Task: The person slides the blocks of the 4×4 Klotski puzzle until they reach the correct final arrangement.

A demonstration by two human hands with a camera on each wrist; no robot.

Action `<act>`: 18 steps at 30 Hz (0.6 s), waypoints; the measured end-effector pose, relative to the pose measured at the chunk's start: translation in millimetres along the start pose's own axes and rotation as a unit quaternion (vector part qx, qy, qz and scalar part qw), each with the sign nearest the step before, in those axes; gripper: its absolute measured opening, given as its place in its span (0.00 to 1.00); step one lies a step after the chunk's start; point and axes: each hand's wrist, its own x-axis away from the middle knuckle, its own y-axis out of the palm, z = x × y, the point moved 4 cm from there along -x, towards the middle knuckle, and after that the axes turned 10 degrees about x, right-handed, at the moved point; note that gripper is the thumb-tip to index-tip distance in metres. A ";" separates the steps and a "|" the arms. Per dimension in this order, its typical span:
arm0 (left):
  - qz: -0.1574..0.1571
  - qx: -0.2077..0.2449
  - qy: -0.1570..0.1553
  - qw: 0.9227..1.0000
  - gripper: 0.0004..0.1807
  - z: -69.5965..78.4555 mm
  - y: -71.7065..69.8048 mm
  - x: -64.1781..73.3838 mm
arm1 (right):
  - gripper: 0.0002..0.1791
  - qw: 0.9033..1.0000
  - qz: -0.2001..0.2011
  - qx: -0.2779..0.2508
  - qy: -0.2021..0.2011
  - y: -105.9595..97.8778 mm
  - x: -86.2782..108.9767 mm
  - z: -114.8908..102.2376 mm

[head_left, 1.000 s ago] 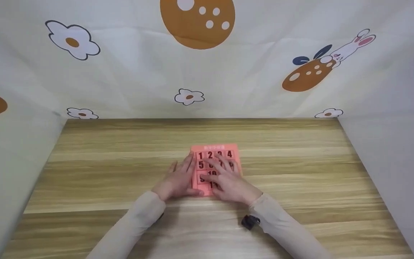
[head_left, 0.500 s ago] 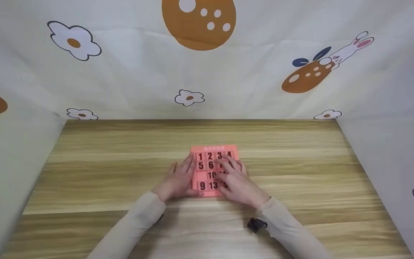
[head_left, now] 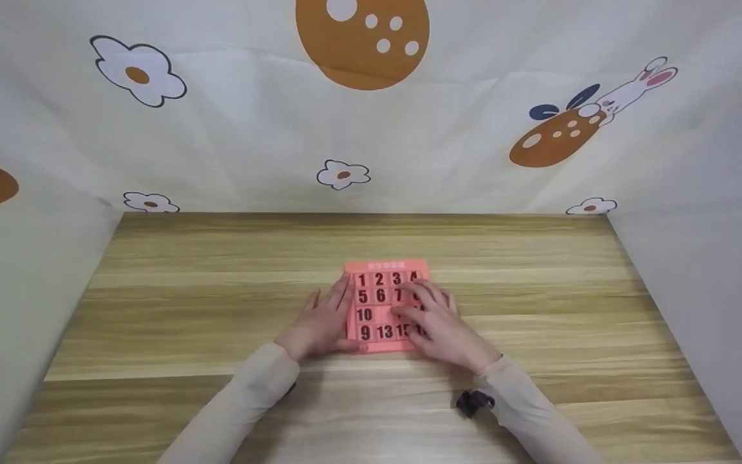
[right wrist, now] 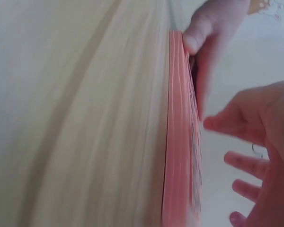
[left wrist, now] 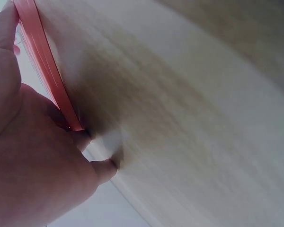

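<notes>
A pink sliding number puzzle (head_left: pixel 372 304) lies flat on the table with black-numbered tiles. In the head view, its third row starts with tile 10 (head_left: pixel 364 314), and a tile-wide gap sits right of that. My left hand (head_left: pixel 319 327) holds the puzzle's left side, thumb at the near left corner and fingers along the edge. Over the right part of the board is my right hand (head_left: pixel 446 327), fingers spread and slightly bent, hiding some tiles. One fingertip is by the gap's right side. From the right wrist view, the right fingers (right wrist: pixel 248 163) appear just above the tile face.
The wood-grain table (head_left: pixel 216 270) extends around the puzzle. Pale printed cloth (head_left: pixel 248 129) walls it in at the back and both sides. A small black device (head_left: pixel 475 403) sits at the right wrist.
Tile 9 has gone down from the third row to the bottom row. Tile 10 then slid left into the freed spot. My right hand has shifted right; the left stays put.
</notes>
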 end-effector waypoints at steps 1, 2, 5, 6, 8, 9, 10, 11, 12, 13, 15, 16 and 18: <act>-0.001 0.001 -0.001 1.000 0.63 -0.2 0.2 -0.3 | 0.20 1.000 0.012 0.004 0.009 -1.9 2.8 4.1; -0.003 0.002 -0.002 1.000 0.63 -0.4 0.2 -0.4 | 0.19 1.000 0.020 0.009 0.017 -3.3 5.5 7.7; -0.005 0.005 -0.008 1.000 0.64 -1.4 0.3 -0.2 | 0.19 0.999 0.024 0.015 0.029 -4.9 10.6 13.8; -0.006 0.005 -0.010 1.000 0.64 -1.7 0.2 0.0 | 0.20 0.999 0.020 0.015 0.027 -4.5 11.3 14.0; -0.004 0.005 -0.010 1.000 0.63 -2.1 -0.1 -0.1 | 0.23 1.000 0.008 0.014 0.015 -2.8 10.9 11.9; -0.004 0.005 -0.010 1.000 0.63 -2.0 -0.1 -0.1 | 0.24 1.000 0.000 0.013 0.007 -1.9 10.2 10.1; -0.004 0.004 -0.009 1.000 0.63 -1.9 -0.1 -0.2 | 0.25 1.000 -0.005 0.010 -0.002 -0.9 9.5 8.2; -0.003 0.004 -0.008 1.000 0.63 -1.8 -0.1 -0.5 | 0.26 1.000 -0.010 0.009 -0.009 0.1 8.9 6.6; -0.002 0.004 -0.005 1.000 0.62 -1.5 -0.2 -0.6 | 0.27 1.000 -0.014 0.009 -0.016 1.0 8.6 5.6; -0.003 0.003 -0.005 1.000 0.62 -1.3 -0.1 -1.0 | 0.28 1.000 -0.017 0.009 -0.019 1.4 8.6 5.2; -0.007 -0.001 -0.007 1.000 0.63 -0.8 0.1 -1.5 | 0.27 1.000 -0.011 0.007 -0.014 0.6 10.1 7.1; -0.007 -0.001 -0.007 1.000 0.63 -0.6 0.0 -1.7 | 0.26 1.000 -0.003 0.009 -0.004 -0.5 11.4 9.4; -0.009 0.002 -0.009 1.000 0.63 -0.5 -0.1 -1.9 | 0.22 0.999 0.020 0.013 0.026 -4.0 14.9 15.6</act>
